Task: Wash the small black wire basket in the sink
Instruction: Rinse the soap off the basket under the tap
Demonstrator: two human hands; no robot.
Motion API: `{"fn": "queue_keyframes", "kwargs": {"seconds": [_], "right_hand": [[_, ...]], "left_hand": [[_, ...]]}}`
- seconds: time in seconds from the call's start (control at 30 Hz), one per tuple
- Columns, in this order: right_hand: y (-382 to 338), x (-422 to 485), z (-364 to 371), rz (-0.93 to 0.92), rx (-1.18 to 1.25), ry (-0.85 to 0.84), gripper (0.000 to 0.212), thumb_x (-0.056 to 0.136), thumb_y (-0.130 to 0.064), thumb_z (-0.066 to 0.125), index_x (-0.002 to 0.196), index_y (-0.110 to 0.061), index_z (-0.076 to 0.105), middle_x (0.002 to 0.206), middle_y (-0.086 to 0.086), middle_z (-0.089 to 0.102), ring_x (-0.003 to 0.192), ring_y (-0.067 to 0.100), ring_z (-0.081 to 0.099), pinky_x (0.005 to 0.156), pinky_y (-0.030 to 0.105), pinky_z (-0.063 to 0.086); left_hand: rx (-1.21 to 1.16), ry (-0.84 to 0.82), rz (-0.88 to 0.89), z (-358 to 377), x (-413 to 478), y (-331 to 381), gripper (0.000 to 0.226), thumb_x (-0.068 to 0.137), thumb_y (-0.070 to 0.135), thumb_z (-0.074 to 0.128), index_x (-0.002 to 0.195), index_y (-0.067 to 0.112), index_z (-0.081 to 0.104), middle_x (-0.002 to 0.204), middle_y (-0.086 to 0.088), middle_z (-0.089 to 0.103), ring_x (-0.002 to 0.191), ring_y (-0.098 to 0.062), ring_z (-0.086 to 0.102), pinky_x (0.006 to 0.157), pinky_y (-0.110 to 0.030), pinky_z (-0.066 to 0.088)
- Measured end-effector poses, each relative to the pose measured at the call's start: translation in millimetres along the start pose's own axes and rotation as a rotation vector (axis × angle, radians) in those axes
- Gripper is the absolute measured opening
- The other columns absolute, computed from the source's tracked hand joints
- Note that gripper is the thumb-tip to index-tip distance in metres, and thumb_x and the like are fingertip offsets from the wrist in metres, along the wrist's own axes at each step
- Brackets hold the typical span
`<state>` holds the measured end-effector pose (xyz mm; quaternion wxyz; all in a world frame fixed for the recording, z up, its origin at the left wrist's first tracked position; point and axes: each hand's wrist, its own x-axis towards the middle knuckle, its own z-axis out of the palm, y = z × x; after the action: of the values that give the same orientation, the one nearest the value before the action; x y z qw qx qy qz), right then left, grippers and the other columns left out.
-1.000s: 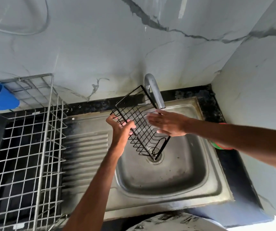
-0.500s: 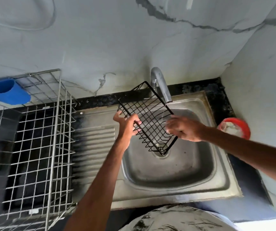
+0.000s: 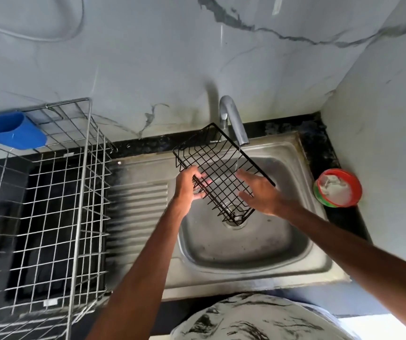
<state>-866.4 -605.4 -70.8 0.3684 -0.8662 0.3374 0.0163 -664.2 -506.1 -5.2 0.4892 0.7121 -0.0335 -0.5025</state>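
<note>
Both hands are seen over the bowl of the stainless-steel sink (image 3: 246, 256), one at each side of the black wire basket (image 3: 217, 168). The basket is held by the left hand (image 3: 188, 185) at its left long side; the fingers are tucked under the mesh and can be seen through the wires. The right hand (image 3: 260, 191) is laid against the basket's right long side with the fingers straight and spread and the thumb pointed toward the basket's lower end; nothing is gripped by it.

The basket is kept in the air above the bowl, tilted. Its far end is raised up beside the tap (image 3: 233, 121) and its near end is lowered to just above the drain (image 3: 233, 222). A thin stream of water (image 3: 237, 159) is run from the spout onto the mesh near the right fingertips.

To the left of the bowl the ribbed draining board (image 3: 138, 209) is seen, and beside that a tall silver wire dish rack (image 3: 81, 192) is stood on the black counter (image 3: 327, 153). A blue plastic cup (image 3: 13, 130) is hung on the rack's far corner. To the right of the sink a round tub (image 3: 336, 188) with a red and green rim and something white inside is set on the counter, close to the grey-veined marble wall (image 3: 172, 57).
</note>
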Motion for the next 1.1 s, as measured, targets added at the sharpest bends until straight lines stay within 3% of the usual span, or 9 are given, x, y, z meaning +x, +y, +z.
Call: {"fn": "queue_keyframes", "kwargs": {"seconds": [0.1, 0.3, 0.4, 0.53, 0.63, 0.73, 0.83, 0.97, 1.1], "right_hand": [[-8, -4, -1, -0.006, 0.007, 0.01, 0.063, 0.103, -0.039, 0.052, 0.158, -0.017, 0.03, 0.165, 0.004, 0.026, 0.151, 0.02, 0.026, 0.119, 0.031, 0.017], [-15, 3, -1, 0.052, 0.002, -0.076, 0.065, 0.102, -0.036, 0.054, 0.158, -0.015, 0.029, 0.164, 0.006, 0.03, 0.151, 0.022, 0.029, 0.121, 0.034, 0.022], [-21, 2, -1, 0.084, 0.037, -0.072, 0.06, 0.101, -0.028, 0.058, 0.155, -0.013, 0.036, 0.155, 0.01, 0.045, 0.14, 0.023, 0.045, 0.11, 0.027, 0.03], [-17, -6, 9, 0.16, 0.156, 0.007, 0.049, 0.099, -0.017, 0.059, 0.146, -0.013, 0.047, 0.137, 0.011, 0.061, 0.114, 0.016, 0.063, 0.096, 0.026, 0.053], [-15, -11, 11, 0.178, 0.151, 0.157, 0.043, 0.099, -0.01, 0.054, 0.142, -0.01, 0.052, 0.132, 0.011, 0.064, 0.108, 0.017, 0.066, 0.086, 0.018, 0.053], [-8, -12, 10, 0.032, 0.11, 0.169, 0.067, 0.1, -0.046, 0.04, 0.155, -0.009, 0.034, 0.158, 0.013, 0.04, 0.146, 0.025, 0.039, 0.114, 0.028, 0.034], [2, 0, 12, -0.001, -0.041, 0.03, 0.091, 0.095, -0.069, 0.02, 0.16, -0.013, -0.009, 0.168, 0.004, -0.017, 0.155, 0.021, -0.017, 0.124, 0.038, 0.0], [5, 28, 18, 0.11, -0.26, 0.123, 0.089, 0.1, -0.066, 0.013, 0.157, -0.005, -0.017, 0.163, 0.015, -0.028, 0.152, 0.029, -0.025, 0.125, 0.046, -0.008], [-10, 42, 30, 0.056, -0.317, 0.087, 0.078, 0.1, -0.058, 0.005, 0.158, -0.011, -0.019, 0.164, 0.01, -0.03, 0.15, 0.033, -0.028, 0.123, 0.06, -0.005]], "left_hand": [[-0.004, 0.031, 0.013, -5, 1, -5, 0.01, 0.088, 0.009, 0.051, 0.082, 0.016, 0.057, 0.12, -0.011, 0.073, 0.106, -0.031, 0.074, 0.099, -0.059, 0.053], [0.048, 0.131, 0.03, -2, 0, 5, 0.012, 0.096, 0.017, 0.055, 0.097, 0.009, 0.065, 0.095, -0.001, 0.063, 0.077, -0.014, 0.064, 0.07, -0.035, 0.055], [0.085, 0.14, 0.026, -3, -2, -1, 0.033, 0.092, 0.025, 0.06, 0.116, 0.004, 0.067, 0.091, -0.002, 0.069, 0.073, -0.012, 0.067, 0.054, -0.027, 0.053], [0.103, 0.123, -0.007, 0, -10, -14, 0.027, 0.09, 0.026, 0.061, 0.107, 0.007, 0.069, 0.093, -0.002, 0.072, 0.075, -0.016, 0.07, 0.056, -0.026, 0.049], [0.124, 0.054, -0.037, 6, -8, -14, 0.023, 0.088, 0.028, 0.058, 0.1, 0.014, 0.07, 0.106, -0.008, 0.079, 0.088, -0.025, 0.08, 0.066, -0.031, 0.056], [0.169, -0.049, -0.033, 21, -6, -1, 0.017, 0.091, 0.025, 0.053, 0.096, 0.016, 0.066, 0.112, -0.012, 0.078, 0.094, -0.029, 0.079, 0.098, -0.055, 0.056], [0.205, -0.131, -0.028, 36, -1, 9, 0.014, 0.097, 0.022, 0.048, 0.094, 0.015, 0.06, 0.105, -0.008, 0.075, 0.09, -0.027, 0.074, 0.096, -0.047, 0.056], [0.226, -0.231, -0.018, 49, 28, -8, 0.044, 0.083, 0.045, 0.052, 0.108, 0.012, 0.067, 0.14, -0.011, 0.062, 0.118, -0.036, 0.061, 0.096, -0.064, 0.054], [0.231, -0.231, 0.04, 53, 17, 2, 0.024, 0.103, 0.027, 0.044, 0.096, 0.014, 0.062, 0.118, -0.004, 0.059, 0.105, -0.023, 0.055, 0.084, -0.044, 0.052]]}}
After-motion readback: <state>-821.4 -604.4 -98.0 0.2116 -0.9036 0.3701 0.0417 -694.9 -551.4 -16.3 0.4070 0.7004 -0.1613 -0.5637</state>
